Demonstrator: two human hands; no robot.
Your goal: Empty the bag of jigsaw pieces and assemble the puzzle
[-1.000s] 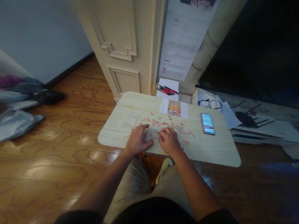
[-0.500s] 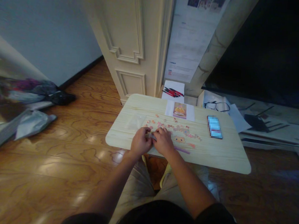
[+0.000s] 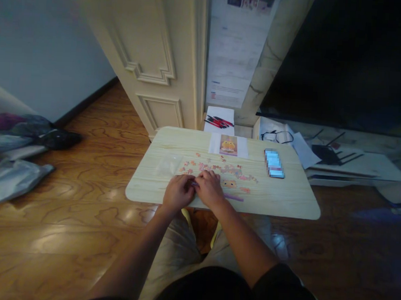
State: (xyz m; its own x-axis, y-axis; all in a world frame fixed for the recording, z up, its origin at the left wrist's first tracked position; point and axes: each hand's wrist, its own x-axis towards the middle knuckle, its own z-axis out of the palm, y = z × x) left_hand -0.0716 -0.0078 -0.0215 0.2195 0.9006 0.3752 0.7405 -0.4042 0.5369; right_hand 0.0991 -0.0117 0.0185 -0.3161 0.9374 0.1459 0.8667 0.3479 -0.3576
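Note:
My left hand (image 3: pixel 179 191) and my right hand (image 3: pixel 210 187) meet at the front of the pale wooden table (image 3: pixel 279 200). Both are closed, fingertips bent together over small puzzle pieces (image 3: pixel 194 184), of which only a pale, purplish bit shows between them. Beyond my fingers lie several loose pink and orange jigsaw pieces (image 3: pixel 226 168). To the right of my right hand are a joined patch with a yellow-orange face (image 3: pixel 229 183) and a purple strip (image 3: pixel 233 197) of puzzle. A clear plastic bag (image 3: pixel 169 164) lies beyond my left hand.
A printed picture sheet (image 3: pixel 228 145) lies at the table's far edge, a phone (image 3: pixel 274 163) at the right. Behind stand red and black pens (image 3: pixel 219 122) on white paper, glasses (image 3: pixel 278 136) and a router (image 3: pixel 327 154). Bags (image 3: pixel 18 175) lie on the floor at left.
The view has swung a little to the right, so everything sits further left in it. My hands stay together at the table's front, fingers shifted only slightly.

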